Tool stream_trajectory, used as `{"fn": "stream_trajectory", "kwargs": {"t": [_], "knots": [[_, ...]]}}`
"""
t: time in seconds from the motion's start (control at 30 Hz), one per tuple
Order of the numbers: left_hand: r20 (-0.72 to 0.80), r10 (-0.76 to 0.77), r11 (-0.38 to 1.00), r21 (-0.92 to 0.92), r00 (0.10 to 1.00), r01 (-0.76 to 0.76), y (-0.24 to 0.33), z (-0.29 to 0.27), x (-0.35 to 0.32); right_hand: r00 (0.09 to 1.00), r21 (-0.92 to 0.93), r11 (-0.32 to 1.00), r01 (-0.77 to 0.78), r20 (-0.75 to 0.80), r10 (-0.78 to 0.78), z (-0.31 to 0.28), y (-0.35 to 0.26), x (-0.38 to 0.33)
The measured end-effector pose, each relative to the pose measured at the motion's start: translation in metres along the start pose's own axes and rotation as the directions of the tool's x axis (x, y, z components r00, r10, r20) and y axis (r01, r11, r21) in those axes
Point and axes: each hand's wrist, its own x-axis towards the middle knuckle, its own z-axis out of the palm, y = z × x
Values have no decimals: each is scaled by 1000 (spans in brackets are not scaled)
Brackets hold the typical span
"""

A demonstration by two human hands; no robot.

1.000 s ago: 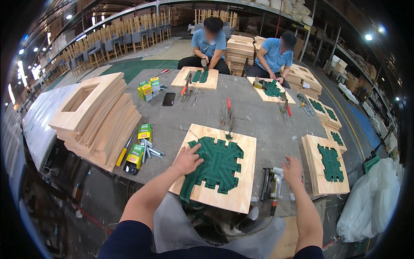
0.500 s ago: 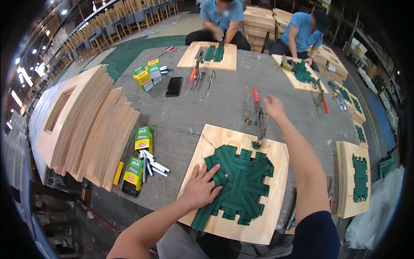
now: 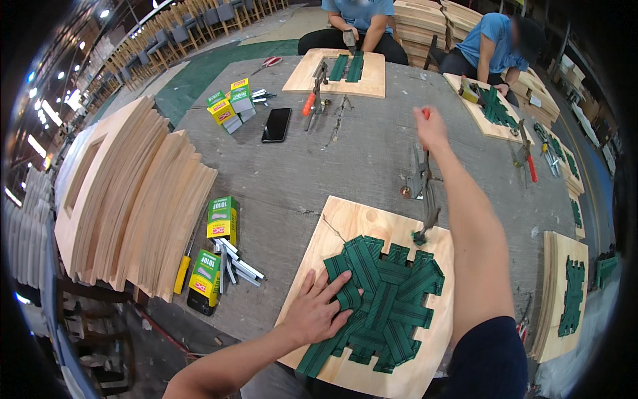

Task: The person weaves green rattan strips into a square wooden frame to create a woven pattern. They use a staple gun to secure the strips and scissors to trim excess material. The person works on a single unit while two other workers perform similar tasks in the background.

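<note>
A light wooden panel (image 3: 425, 372) lies at the table's near edge, partly over my lap. Woven green webbing straps (image 3: 382, 302) cross over its middle. My left hand (image 3: 314, 312) rests on a folded strap at the left side of the weave, fingers spread and pressing it down. One loose strap end (image 3: 318, 359) trails below that hand. Beyond the panel, my right hand (image 3: 432, 130) is closed around the red handle of a toggle clamp (image 3: 428, 193). The clamp's tip touches the panel's far edge.
Stacked wooden frames (image 3: 119, 199) stand at left, beside green-yellow staple boxes (image 3: 222, 216) and loose staple strips (image 3: 242, 266). A phone (image 3: 276, 125) lies farther back. Two co-workers in blue shirts (image 3: 362, 8) sit across the table with panels. More panels (image 3: 555, 292) are stacked at right.
My right hand has reached the clamp's red handle and closed on it. My left hand keeps its place on the strap. The co-worker opposite now holds a tool over their panel.
</note>
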Motion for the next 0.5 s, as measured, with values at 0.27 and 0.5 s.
{"fn": "stream_trajectory", "kwargs": {"t": [0.27, 0.5], "knots": [[-55, 37, 999, 19, 998, -36, 7, -7, -1, 951, 61, 984, 170, 253, -180, -117, -79, -80], [-210, 21, 999, 48, 977, -11, -1, 7, -22, 832, 193, 944, -268, 540, 126, -181, -69, -375]]}}
